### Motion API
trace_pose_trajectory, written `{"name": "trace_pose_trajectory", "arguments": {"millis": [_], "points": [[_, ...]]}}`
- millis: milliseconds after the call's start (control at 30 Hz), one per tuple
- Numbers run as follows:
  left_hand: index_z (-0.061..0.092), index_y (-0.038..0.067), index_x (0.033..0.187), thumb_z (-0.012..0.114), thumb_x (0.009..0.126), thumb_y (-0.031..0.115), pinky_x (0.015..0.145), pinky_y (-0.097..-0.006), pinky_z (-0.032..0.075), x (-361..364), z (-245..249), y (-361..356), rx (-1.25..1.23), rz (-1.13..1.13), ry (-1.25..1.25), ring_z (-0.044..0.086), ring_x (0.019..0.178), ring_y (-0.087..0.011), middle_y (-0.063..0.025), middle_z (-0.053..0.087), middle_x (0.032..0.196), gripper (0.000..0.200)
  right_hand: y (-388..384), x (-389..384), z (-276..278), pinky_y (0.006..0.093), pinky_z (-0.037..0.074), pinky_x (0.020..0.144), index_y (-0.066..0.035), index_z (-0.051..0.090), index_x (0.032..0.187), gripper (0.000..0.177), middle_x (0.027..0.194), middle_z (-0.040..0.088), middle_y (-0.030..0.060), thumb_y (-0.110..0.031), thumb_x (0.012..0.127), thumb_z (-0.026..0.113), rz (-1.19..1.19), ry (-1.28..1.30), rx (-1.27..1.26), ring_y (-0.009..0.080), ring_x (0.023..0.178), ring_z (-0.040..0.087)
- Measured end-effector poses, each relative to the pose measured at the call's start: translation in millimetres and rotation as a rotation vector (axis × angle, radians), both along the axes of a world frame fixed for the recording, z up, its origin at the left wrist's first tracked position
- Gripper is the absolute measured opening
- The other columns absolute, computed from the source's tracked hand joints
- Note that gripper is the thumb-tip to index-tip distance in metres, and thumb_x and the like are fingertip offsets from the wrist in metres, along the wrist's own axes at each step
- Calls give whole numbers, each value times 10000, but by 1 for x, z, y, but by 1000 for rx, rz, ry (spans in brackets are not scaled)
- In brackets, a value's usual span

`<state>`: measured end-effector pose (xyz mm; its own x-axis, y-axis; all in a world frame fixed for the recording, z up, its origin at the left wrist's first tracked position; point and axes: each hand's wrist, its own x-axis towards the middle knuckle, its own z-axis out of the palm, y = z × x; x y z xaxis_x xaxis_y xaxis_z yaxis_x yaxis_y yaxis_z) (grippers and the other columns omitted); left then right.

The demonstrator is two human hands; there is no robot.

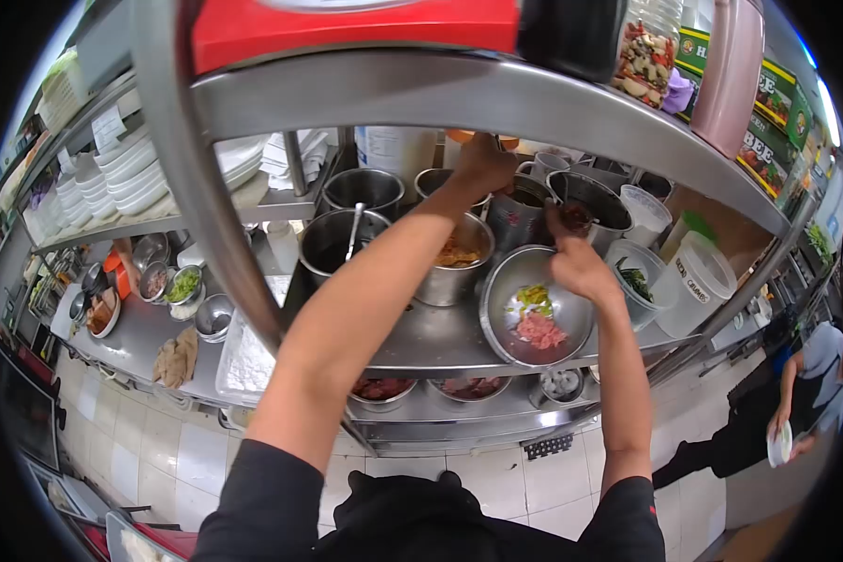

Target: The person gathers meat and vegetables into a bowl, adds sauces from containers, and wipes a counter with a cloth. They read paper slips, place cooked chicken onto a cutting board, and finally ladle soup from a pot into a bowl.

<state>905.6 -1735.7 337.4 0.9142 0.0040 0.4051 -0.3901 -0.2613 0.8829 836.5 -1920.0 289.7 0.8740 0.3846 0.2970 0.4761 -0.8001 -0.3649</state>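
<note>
One wide steel mixing bowl point(504, 328) sits nearest us on the metal desk point(421, 345), w/ pink minced meat point(542, 331) & yellow-green pieces point(535, 299) inside. We'd judge the bowl light & stiff, prob. slick if greasy; best hold = opp. sides of the rim. Meat looks soft & sticky, easy to squash. Our R hand point(579, 265) is over the bowl's upper R edge, fingers curled by a dark reddish thing point(576, 217); can't tell if it's pinching that. Off to the R, a clear tub point(707, 290) reads "CRUMBS" in dark letters; the word above is too unclear for us. Thin plastic, we'd guess: hold it by the walls. Farther in, our L hand point(489, 169) is bent by a patterned pot point(518, 227); grip's hidden, so can't tell. Behind the pots, a white tub point(396, 150) has bluish print, illegible. Up R on the top shelf point(365, 96), green boxes point(768, 173) show "BEE", rest partly blocked.
</note>
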Motion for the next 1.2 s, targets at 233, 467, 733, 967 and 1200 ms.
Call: {"name": "trace_pose_trajectory", "arguments": {"millis": [233,467,733,967,1200], "points": [[558,-65,666,512,726,70,366,-310,423,-13,9,-18,386,-95,-161,547,421,-186,-127,558,534,155,-2,3,-8,415,305,1000,-45,70,1399,819,1254,380,331,-123,659,412,11,31,-20,438,1160,397],[565,-72,703,449,753,50,329,-275,374,-18,8,-25,176,-133,-16,485,361,-170,-125,522,510,176,-3,4,-6,437,334,974,-32,32,1398,852,1234,394,342,-134,649,424,60,116,20,444,1132,424],[562,-70,792,313,903,374,336,-245,359,-23,17,10,-117,-58,201,475,389,-149,-138,544,567,521,-9,9,-10,408,303,1000,-55,42,1405,837,1196,426,351,-73,652,406,141,55,112,427,1161,405],[520,-100,826,248,902,308,355,-279,348,-27,11,22,-311,-84,166,456,421,-180,-163,529,606,496,-24,-23,-1,355,325,993,-122,118,1416,884,1344,313,291,-2,631,507,158,244,293,402,1197,397],[501,-87,821,289,798,143,414,-314,363,-24,5,29,-577,-47,266,440,480,-202,-183,524,650,313,-33,-35,-5,387,374,912,-34,367,1294,641,1068,547,296,-56,662,475,162,209,344,399,1051,511]]}}
